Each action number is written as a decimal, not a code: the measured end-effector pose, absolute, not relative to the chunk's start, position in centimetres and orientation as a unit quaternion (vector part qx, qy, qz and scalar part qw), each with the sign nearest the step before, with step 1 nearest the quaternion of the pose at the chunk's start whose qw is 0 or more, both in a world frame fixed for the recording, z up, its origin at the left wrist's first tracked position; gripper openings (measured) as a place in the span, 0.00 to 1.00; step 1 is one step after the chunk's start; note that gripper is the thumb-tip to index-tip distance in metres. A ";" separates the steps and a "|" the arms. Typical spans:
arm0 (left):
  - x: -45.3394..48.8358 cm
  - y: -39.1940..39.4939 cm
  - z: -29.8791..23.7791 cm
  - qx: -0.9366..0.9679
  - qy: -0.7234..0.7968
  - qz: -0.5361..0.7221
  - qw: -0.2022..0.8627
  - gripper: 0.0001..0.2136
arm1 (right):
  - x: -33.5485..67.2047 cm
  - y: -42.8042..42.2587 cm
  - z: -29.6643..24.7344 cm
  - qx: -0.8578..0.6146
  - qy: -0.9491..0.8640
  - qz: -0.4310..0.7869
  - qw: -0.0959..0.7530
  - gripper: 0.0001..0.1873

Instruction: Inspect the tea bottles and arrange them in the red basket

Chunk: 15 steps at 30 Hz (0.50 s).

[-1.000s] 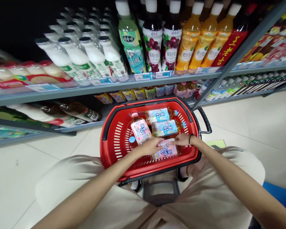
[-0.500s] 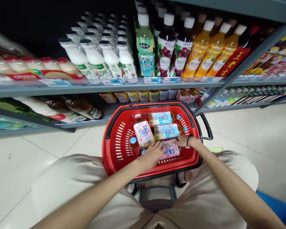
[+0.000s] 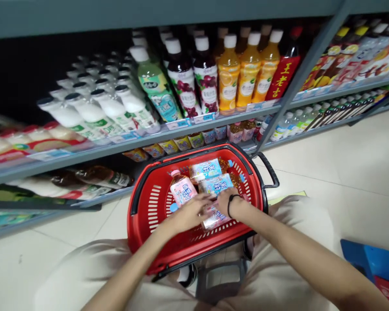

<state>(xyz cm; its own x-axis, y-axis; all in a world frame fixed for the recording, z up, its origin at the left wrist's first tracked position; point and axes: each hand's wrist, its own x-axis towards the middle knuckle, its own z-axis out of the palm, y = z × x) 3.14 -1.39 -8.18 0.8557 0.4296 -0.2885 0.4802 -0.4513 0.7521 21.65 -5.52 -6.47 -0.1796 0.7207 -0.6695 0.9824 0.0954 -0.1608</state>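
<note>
A red shopping basket (image 3: 149, 216) with a black rim sits in front of my knees on the shop floor. Several small drink bottles lie in it: a pink-labelled one (image 3: 181, 191) at the left and two blue-labelled ones (image 3: 205, 168) at the back. Both my hands are over a third, pink-labelled bottle (image 3: 214, 218) near the basket's front. My left hand (image 3: 189, 211) lies on its left end with fingers curled over it. My right hand (image 3: 225, 199), with a black band at the wrist, grips its right end.
Grey shelves (image 3: 181, 129) stand just behind the basket, packed with white milk bottles (image 3: 94, 112), purple grape juice (image 3: 188, 86), orange juice (image 3: 243, 73) and small bottles lower down. A grey upright post (image 3: 291, 82) rises right of the basket. A blue box (image 3: 376, 263) lies at the lower right.
My view has tilted and shifted. Both hands have closed in on the pink bottle at the basket's front, the right hand moving left over it.
</note>
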 end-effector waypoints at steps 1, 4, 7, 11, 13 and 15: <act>2.9 0.0 -7.7 0.829 0.300 0.005 0.472 0.16 | 21.1 -5.5 -6.6 0.599 0.710 -0.300 0.219 0.21; 2.8 4.2 -6.6 0.775 0.421 0.074 0.465 0.18 | 19.2 -5.3 -6.7 0.562 0.731 -0.324 0.209 0.26; 5.2 7.2 -6.3 0.787 0.453 0.091 0.409 0.17 | 17.4 -5.1 -6.6 0.517 0.758 -0.345 0.199 0.29; 12.3 9.4 -6.8 0.851 0.380 0.149 0.332 0.18 | 16.0 -4.4 -6.2 0.493 0.780 -0.335 0.189 0.29; 16.6 10.7 -7.4 0.859 0.368 0.157 0.318 0.19 | 16.0 -4.1 -6.0 0.484 0.786 -0.334 0.190 0.30; 20.9 12.5 -8.2 0.865 0.358 0.151 0.317 0.19 | 16.2 -3.8 -5.7 0.478 0.789 -0.337 0.190 0.30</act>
<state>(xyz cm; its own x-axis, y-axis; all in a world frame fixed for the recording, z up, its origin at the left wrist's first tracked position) 20.90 12.54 -8.18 0.6987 0.7146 0.0341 0.5233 -0.5430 0.6568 16.23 -3.77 -5.74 -0.4710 0.6262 -0.6213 0.8818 0.3161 -0.3500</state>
